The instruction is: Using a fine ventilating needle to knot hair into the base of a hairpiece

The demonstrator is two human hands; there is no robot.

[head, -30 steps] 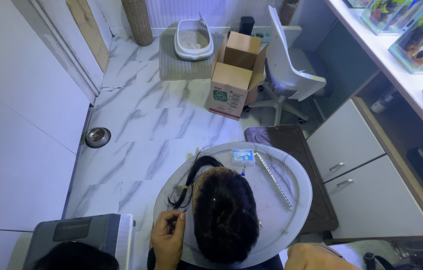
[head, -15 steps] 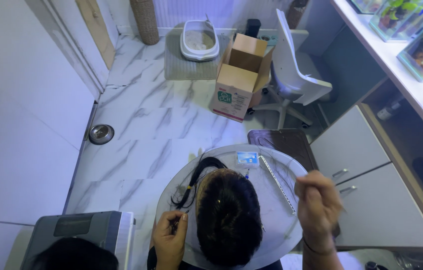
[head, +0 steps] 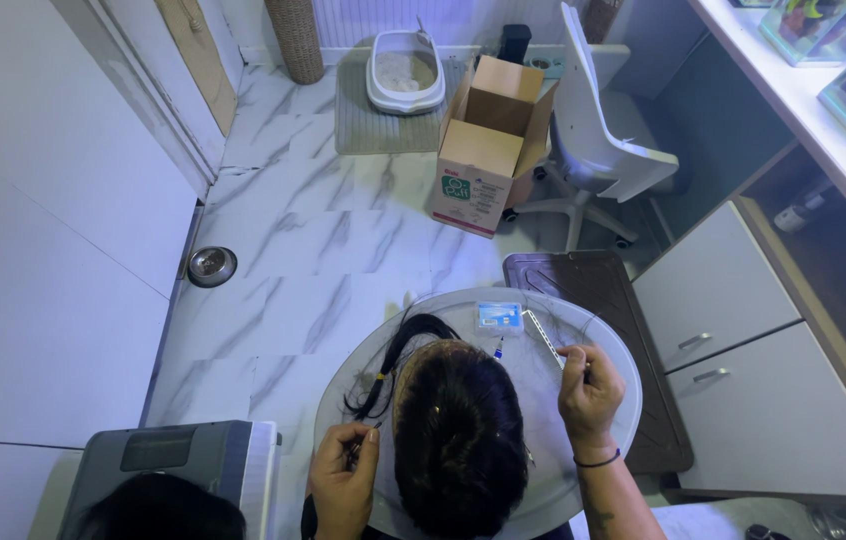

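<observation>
Your left hand (head: pixel 343 480) pinches a dark strand of the wig (head: pixel 458 430), which sits just right of that grip on the round glass table (head: pixel 543 480). Your right hand (head: pixel 588 390) pinches a thin tool, too small to identify. A small blue box (head: pixel 499 317) lies just beyond that grip.

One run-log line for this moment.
left hand: pinching dark wig strand | right hand: holding thin tool over round glass table | small blue box: untouched
</observation>
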